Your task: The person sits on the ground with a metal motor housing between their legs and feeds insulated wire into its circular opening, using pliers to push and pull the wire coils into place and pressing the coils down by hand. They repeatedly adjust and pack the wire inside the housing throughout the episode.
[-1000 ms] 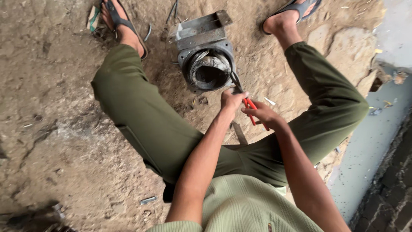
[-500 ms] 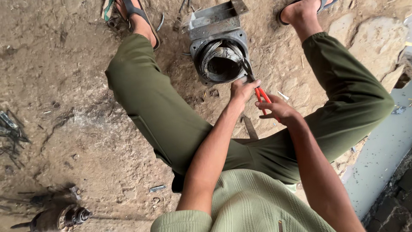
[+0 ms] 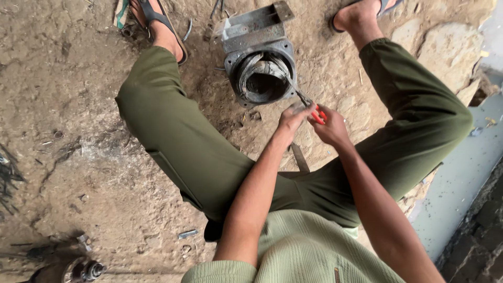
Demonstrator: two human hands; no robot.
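Right hand (image 3: 331, 127): I see it wrapped tight round the red handles of the pliers (image 3: 309, 106), fingers curled shut on them.
Left hand (image 3: 293, 116): I see it pressed against the right hand at the tool's upper end; I cannot tell whether its fingers close on the pliers or only steady them.
Pliers: slim dark metal nose, glossy red grips, angled up and left, the tip reaching inside the rim of the motor housing (image 3: 260, 62).
Motor housing: dull grey cast metal, a round open mouth with a thick lip and a boxy flanged block behind it; it lies on the ground between the knees, just ahead of both hands.
Windings (image 3: 262, 71): grey wire coils, looped and matted, filling the bore.
Trousers (image 3: 178, 141): olive green, smooth cloth, legs spread either side.
Sandals (image 3: 157, 21): dark straps on the feet.
Ground (image 3: 63, 131): rough, cracked, dusty earth strewn with small scraps.
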